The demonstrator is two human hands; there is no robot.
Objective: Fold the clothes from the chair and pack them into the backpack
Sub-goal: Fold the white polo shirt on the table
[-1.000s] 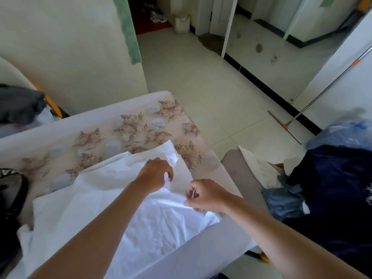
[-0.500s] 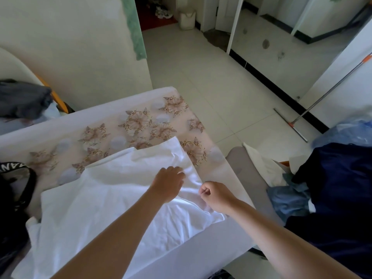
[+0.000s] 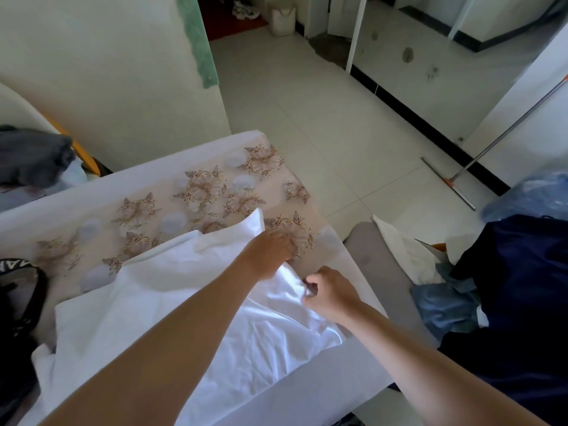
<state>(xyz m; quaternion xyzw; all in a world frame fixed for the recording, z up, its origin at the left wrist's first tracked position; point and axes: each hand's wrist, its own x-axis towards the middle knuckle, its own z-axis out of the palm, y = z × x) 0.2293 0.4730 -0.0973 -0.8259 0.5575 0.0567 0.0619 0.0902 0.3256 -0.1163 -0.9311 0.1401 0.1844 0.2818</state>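
A white garment point(image 3: 172, 290) lies spread on the table with the floral cloth point(image 3: 215, 192). My left hand point(image 3: 269, 252) grips the garment's right edge near its far corner, fingers curled down into the fabric. A little nearer, my right hand point(image 3: 330, 292) pinches the same edge between thumb and fingers. At the left border sits a black backpack point(image 3: 15, 318) with a lettered strap, mostly cut off. Dark navy and light blue clothes point(image 3: 507, 287) are heaped on the chair point(image 3: 378, 259) at the right.
A grey garment point(image 3: 33, 158) lies on a piece of furniture at the far left. A mop point(image 3: 479, 149) leans against the right wall over the tiled floor point(image 3: 307, 118). A white bag point(image 3: 282, 20) stands near the doorway.
My left hand slid farther along the garment's right edge, toward the table's far right corner. My right hand stayed pinching the edge and the fabric between the hands is pulled tighter.
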